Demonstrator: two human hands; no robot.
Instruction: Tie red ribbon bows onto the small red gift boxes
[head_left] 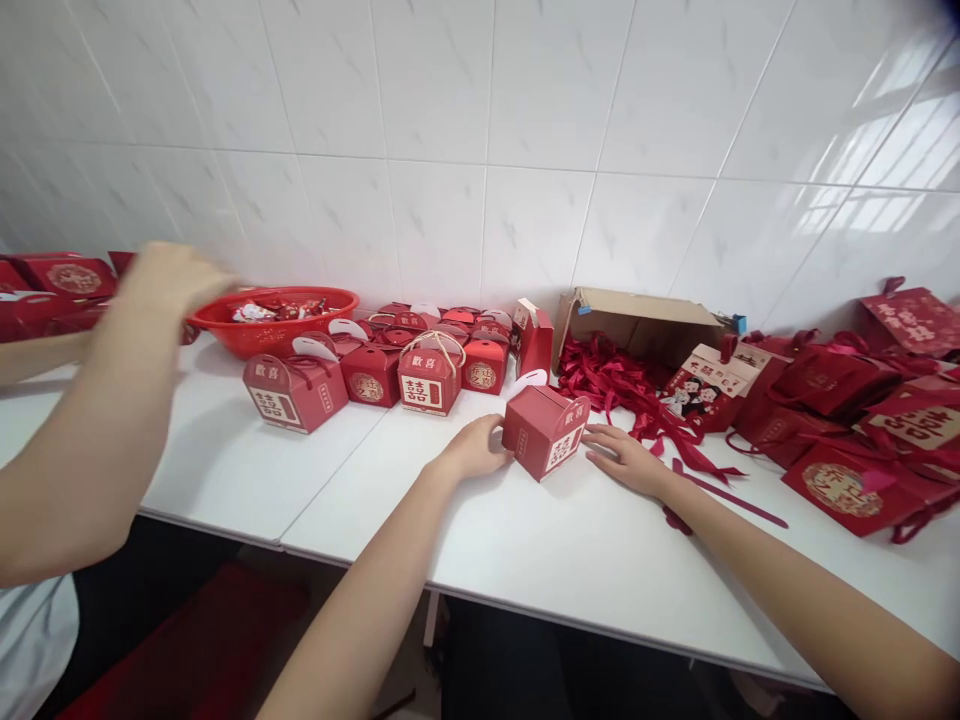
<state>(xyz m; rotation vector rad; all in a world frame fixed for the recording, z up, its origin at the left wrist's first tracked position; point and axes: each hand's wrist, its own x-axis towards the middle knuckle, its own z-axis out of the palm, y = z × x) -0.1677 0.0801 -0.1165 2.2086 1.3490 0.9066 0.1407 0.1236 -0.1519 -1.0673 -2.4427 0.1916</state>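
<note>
A small red gift box [546, 428] with gold characters stands on the white table [540, 560] in front of me. My left hand [475, 447] rests against its left side with the fingers curled round the edge. My right hand [624, 457] lies flat on the table just to the box's right, fingers stretched out and touching its lower corner. The box's white-lined flap stands up at the top.
Several finished red boxes [375, 372] stand in rows behind. A red basket [274, 320] holds sweets at the back left, where another person's hand [169, 280] reaches. An open cardboard carton [637, 322] spills red ribbons [630, 395]. Red gift bags [847, 420] pile up at the right.
</note>
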